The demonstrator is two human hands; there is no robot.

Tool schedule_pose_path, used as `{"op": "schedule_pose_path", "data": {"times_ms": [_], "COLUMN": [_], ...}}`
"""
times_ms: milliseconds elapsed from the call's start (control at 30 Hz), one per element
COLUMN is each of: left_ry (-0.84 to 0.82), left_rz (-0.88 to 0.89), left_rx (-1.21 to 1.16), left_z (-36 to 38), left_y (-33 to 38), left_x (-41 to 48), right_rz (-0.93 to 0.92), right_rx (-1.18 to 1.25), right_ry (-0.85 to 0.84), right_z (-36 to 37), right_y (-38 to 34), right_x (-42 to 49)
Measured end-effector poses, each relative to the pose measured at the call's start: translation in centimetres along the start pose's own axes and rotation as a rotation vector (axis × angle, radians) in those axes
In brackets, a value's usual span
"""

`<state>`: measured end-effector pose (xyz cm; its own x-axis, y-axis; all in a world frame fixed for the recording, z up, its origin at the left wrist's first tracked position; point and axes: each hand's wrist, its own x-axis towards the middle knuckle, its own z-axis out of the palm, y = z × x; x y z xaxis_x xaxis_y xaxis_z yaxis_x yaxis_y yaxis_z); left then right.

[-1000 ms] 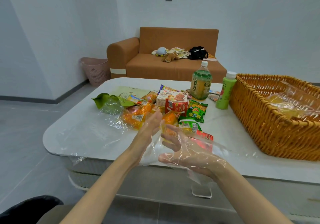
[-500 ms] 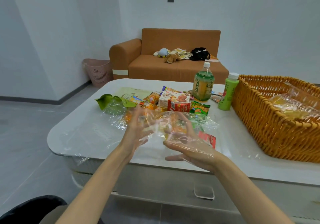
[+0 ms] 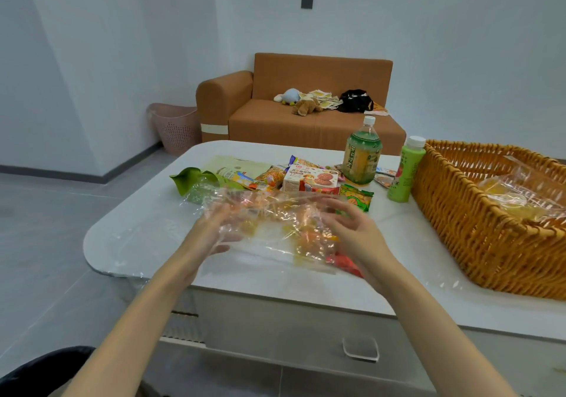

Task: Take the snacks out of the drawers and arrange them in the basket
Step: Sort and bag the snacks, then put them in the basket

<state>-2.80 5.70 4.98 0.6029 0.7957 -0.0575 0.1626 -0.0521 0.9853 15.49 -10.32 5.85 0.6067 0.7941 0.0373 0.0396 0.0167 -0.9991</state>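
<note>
A clear plastic bag (image 3: 275, 225) is stretched above the table, held between my left hand (image 3: 214, 231) and my right hand (image 3: 352, 228). My left hand shows through the film; my right hand's fingers curl on the bag's right edge. Orange and yellow snacks show blurred through the bag. Behind it lie a cookie box (image 3: 309, 179), a green chip packet (image 3: 356, 197) and other snack packets. A red packet (image 3: 343, 263) lies under my right wrist. The wicker basket (image 3: 459, 212) stands at the right with clear-wrapped yellow items (image 3: 514, 194) inside.
A green tea bottle (image 3: 363, 157) and a slim green bottle (image 3: 405, 170) stand between the snacks and the basket. The white table (image 3: 147, 237) has a drawer with a clear handle (image 3: 360, 349) below. A brown sofa (image 3: 306, 120) and pink bin (image 3: 177, 127) stand behind.
Both hands have risen and moved apart, lifting and spreading the clear plastic bag over the snacks. The camera has moved closer to the table.
</note>
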Motion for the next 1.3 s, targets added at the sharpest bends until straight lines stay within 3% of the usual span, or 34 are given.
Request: {"op": "schedule_pose_path", "data": {"times_ms": [67, 167, 267, 367, 533, 633, 767, 833, 933, 1067, 1200, 1300], "left_ry": [0.037, 0.052, -0.010, -0.061, -0.051, -0.022, 0.036, 0.057, 0.065, 0.100, 0.114, 0.069], "left_rz": [-0.007, -0.052, -0.090, -0.131, -0.146, -0.153, -0.135, -0.135, -0.140, -0.125, -0.114, -0.101], "left_rx": [0.028, 0.068, 0.163, 0.233, 0.253, 0.218, 0.173, 0.155, 0.142, 0.117, 0.050, 0.060], "left_z": [-1.3, -2.8, -3.7, -4.1, -4.1, -4.2, -4.6, -4.6, -4.3, -4.0, -3.4, -2.4], "left_y": [-0.2, -0.5, -0.5, -0.4, -0.2, 0.0, -0.4, -0.6, -0.7, -0.8, -0.3, -0.1], "left_x": [0.2, 0.0, -0.7, -1.1, -1.0, -0.7, 0.0, 0.2, 0.4, 0.5, 0.6, 0.6], "right_rz": [-0.034, -0.119, -0.186, -0.125, -0.118, -0.165, -0.268, -0.220, -0.206, -0.209, -0.277, -0.335], "right_rx": [-0.046, -0.409, -0.906, -1.253, -1.520, -1.487, -0.981, -0.695, -0.493, -0.486, -0.914, -0.986], "right_ry": [0.209, 0.366, 0.102, -0.170, -0.060, 0.057, 0.350, 0.344, 0.327, 0.192, 0.013, -0.051], "right_z": [-0.7, -1.3, -1.0, -0.2, 0.2, 0.1, -0.2, -0.7, -1.3, -2.2, -2.6, -2.0], "right_y": [0.5, 2.1, 4.0, 5.9, 6.6, 6.2, 3.8, 2.9, 2.1, 0.6, 1.2, 1.9], "right_x": [1.0, 2.6, 4.2, 5.4, 5.9, 5.7, 4.6, 4.0, 2.8, 1.4, 0.3, 0.3]}}
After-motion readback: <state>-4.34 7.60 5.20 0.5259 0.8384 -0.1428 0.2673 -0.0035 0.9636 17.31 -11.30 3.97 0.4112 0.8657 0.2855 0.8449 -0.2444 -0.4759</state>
